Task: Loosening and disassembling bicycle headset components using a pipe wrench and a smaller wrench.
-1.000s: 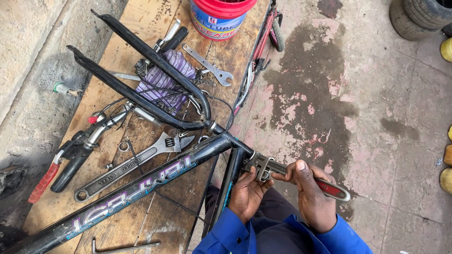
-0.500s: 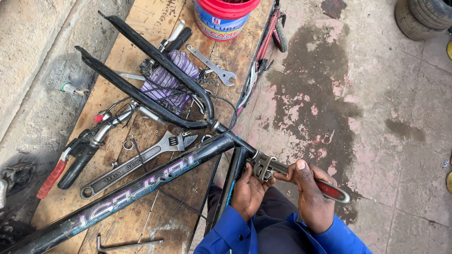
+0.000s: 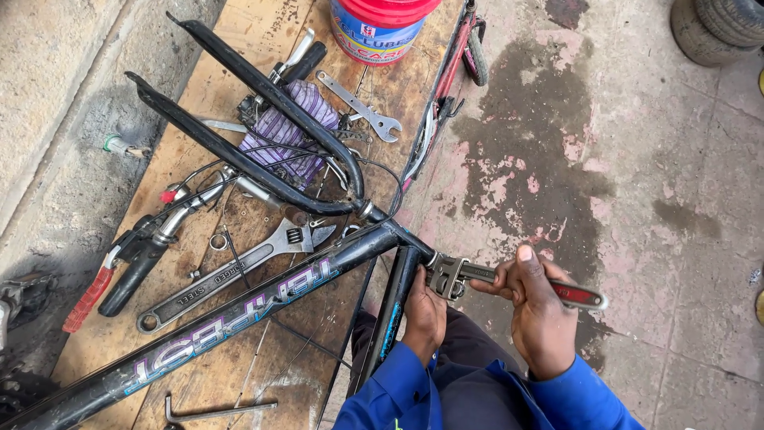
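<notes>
Black steel tubing of a bicycle frame is running from the lower left of the frame up toward the middle, lying across a wooden surface. At its head joint, just right of centre, a red-handled pipe wrench is gripping the fitting. The right hand is wrapping its fingers closed around the wrench handle, thumb pointing up along it. The left hand is pressing against the dark tube just below the wrench head, fingers curled shut on the tube. Blue sleeves are showing at the bottom edge. An adjustable spanner is lying on the surface just above the frame, a black fork is angling toward the upper left, and a red-lidded blue bucket is standing at the top centre.
</notes>
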